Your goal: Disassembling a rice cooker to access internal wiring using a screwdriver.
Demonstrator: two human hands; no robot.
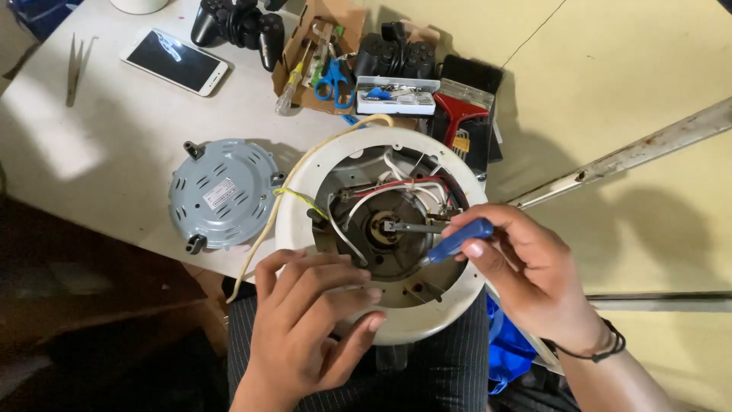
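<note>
Two bare hands work over an upturned white round appliance (396, 324) with its base plate off, which rests on the person's lap at the near edge of a white table (114, 130). The left hand (313, 324) lies flat on the appliance's near rim, fingers spread and pressing down, clamped on nothing. The right hand (526, 278) is closed around the blue handle of a screwdriver (457, 240), whose tip points into the open cavity just ahead of the left hand's fingertips. Inside the cavity, between the two hands, sit a dark metal plate (381, 244) and a bundle of red, white and black wires (412, 187). A cream power cord (263, 229) runs from the far rim, past the left hand's outer side, and down off the table edge.

Well to the left of the left hand lies the removed grey round base cover (221, 194). Farther beyond it are a white smartphone (175, 61) and a pair of tweezers (75, 65). Beyond both hands stand a cardboard box (324, 46) holding blue-handled scissors (334, 80), two black game controllers (240, 27), a small clear case of bits (396, 95), and a red-handled tool (457, 114). A dark band (602, 352) circles the right wrist.
</note>
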